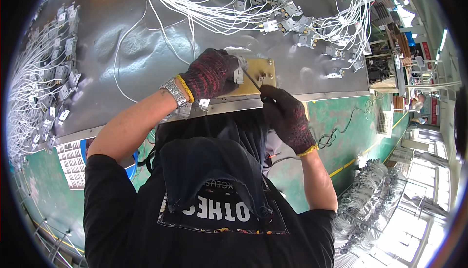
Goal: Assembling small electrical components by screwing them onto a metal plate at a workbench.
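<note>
My left hand (210,74), in a dark red-and-black knit glove with a yellow cuff, is closed on a small metal bracket (238,76) at the left part of a brass-coloured plate (253,88). The plate lies at the table's near edge and carries small upright posts. My right hand (287,118), gloved alike, is closed round a thin dark rod-like tool (251,78), seemingly a screwdriver. Its shaft slants up and left to the bracket; whether the tip touches it cannot be told. A white wire runs up from behind my left hand.
White wires (204,14) with metal brackets (292,17) cover the far part of the metal table (102,80). Another heap of wired brackets (58,80) lies at the left. On the green floor (287,190) are a dark cable (331,136) and a large wired pile (368,199).
</note>
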A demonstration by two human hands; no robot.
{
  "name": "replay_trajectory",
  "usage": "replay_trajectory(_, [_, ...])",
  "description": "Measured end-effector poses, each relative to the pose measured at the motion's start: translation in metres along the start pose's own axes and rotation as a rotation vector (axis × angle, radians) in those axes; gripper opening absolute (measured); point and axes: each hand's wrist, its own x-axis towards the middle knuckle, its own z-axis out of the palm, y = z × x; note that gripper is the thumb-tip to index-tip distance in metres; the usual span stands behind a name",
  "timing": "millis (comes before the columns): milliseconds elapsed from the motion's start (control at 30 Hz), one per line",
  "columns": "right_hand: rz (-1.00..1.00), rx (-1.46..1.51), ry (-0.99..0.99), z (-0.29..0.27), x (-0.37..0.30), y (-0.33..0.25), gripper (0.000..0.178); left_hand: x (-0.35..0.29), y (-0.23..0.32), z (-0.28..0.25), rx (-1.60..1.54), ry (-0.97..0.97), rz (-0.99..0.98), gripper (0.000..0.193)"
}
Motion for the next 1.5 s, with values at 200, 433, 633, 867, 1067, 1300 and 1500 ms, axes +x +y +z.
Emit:
replay_trajectory(200, [-0.198,-0.273,0.067,0.005,0.0,-0.018,0.035,0.0,-0.005,0.012,-0.029,0.068,0.015,0.046])
replay_trajectory(433, [-0.127,-0.358,0.065,0.005,-0.002,-0.044,0.032,0.0,-0.006,0.017,0.021,0.112,0.064,0.044])
replay_trajectory(633, [-0.08,-0.406,0.083,0.019,0.001,-0.049,0.03,0.002,-0.006,0.018,-0.015,0.131,0.063,0.045])
replay_trajectory(867, [-0.119,-0.34,0.069,0.015,0.002,-0.037,0.032,0.001,-0.005,0.019,-0.009,0.163,0.076,0.047])
replay_trajectory(1067, [-0.101,-0.347,0.053,0.018,0.004,-0.039,0.033,0.005,0.006,0.003,-0.008,-0.026,-0.033,0.045])
replay_trajectory(1300, [0.097,0.069,0.008,0.001,0.005,-0.027,0.043,0.0,-0.007,0.013,0.01,0.125,0.079,0.042])
replay_trajectory(1500, [0.115,0.134,0.173,-0.009,0.033,0.006,0.054,-0.016,-0.001,-0.025,-0.021,-0.027,0.109,0.061])
